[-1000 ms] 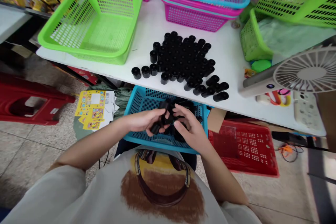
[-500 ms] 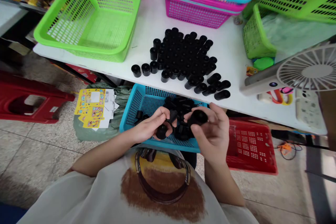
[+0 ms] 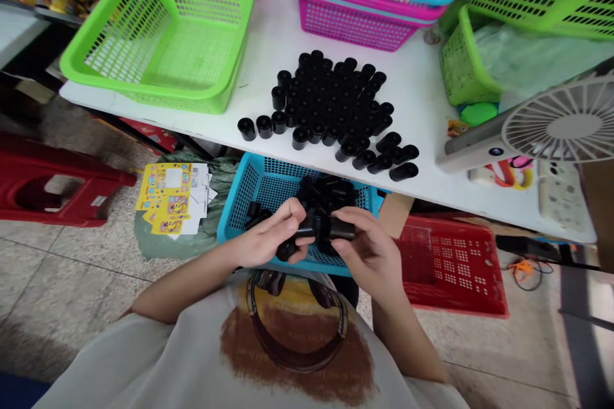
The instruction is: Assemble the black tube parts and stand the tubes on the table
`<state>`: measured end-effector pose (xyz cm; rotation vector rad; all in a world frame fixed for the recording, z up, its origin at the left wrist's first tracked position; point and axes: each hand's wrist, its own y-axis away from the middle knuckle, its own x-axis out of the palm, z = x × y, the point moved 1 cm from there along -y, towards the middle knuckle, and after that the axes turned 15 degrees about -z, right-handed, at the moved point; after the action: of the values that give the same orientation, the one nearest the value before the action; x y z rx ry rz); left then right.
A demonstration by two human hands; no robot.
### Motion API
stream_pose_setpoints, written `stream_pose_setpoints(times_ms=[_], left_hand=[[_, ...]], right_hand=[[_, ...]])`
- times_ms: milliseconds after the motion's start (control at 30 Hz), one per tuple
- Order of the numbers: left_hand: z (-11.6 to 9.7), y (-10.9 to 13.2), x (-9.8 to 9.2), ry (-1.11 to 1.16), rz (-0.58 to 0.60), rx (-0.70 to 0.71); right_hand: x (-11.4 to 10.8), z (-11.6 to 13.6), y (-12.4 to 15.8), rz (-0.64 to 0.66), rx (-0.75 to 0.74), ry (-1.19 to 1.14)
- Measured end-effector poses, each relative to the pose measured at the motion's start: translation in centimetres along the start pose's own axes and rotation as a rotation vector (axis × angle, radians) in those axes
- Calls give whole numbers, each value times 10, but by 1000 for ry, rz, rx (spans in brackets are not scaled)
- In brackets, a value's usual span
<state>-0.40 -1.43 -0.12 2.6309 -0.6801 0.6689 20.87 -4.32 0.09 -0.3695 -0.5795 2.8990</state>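
Note:
My left hand (image 3: 275,233) is closed around small black plastic parts, one of them a black cylinder (image 3: 306,227) pointing right. Another dark round part shows below its fingers. My right hand (image 3: 371,246) pinches a black cylindrical cap (image 3: 342,229) lying sideways, its end facing the left-hand part. The two pieces are in line and close; whether they touch I cannot tell. Both hands are over a blue basket (image 3: 230,208) holding loose black parts (image 3: 330,188). On the white table (image 3: 263,70) stand many black cylinders (image 3: 330,99) in a tight cluster, several at its right front tilted.
A green basket (image 3: 215,92) stands at the table's left, with stacked pink and blue baskets (image 3: 355,25) behind. A handheld fan (image 3: 480,140) is at the right. Below are a red crate (image 3: 451,262), a red stool (image 3: 57,179) and yellow printed cards (image 3: 165,195) on a green bag.
My right hand has moved left and turned its black cap from facing me to lying sideways, bringing it up to the part in my left hand. The view has shifted slightly.

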Motion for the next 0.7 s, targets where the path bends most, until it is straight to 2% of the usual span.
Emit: stream_pose_setpoints(times_ms=[133, 267, 400, 500, 600, 700], left_hand=[[0, 2, -3, -58, 5, 15], [-1, 5, -5, -163, -25, 23], [-7, 8, -5, -380, -63, 52], [-9, 10, -5, -492, -13, 46], [-2, 12, -6, -696, 28, 58], [13, 12, -7, -940, -27, 180]], right_hand=[[-1, 1, -3, -6, -19, 53], [-6, 2, -3, 77, -59, 92], [-10, 6, -2, 78, -125, 181], [-7, 7, -2, 93, -125, 174], [0, 3, -2, 164, -115, 148], [11, -2, 2, 281, -124, 203]])
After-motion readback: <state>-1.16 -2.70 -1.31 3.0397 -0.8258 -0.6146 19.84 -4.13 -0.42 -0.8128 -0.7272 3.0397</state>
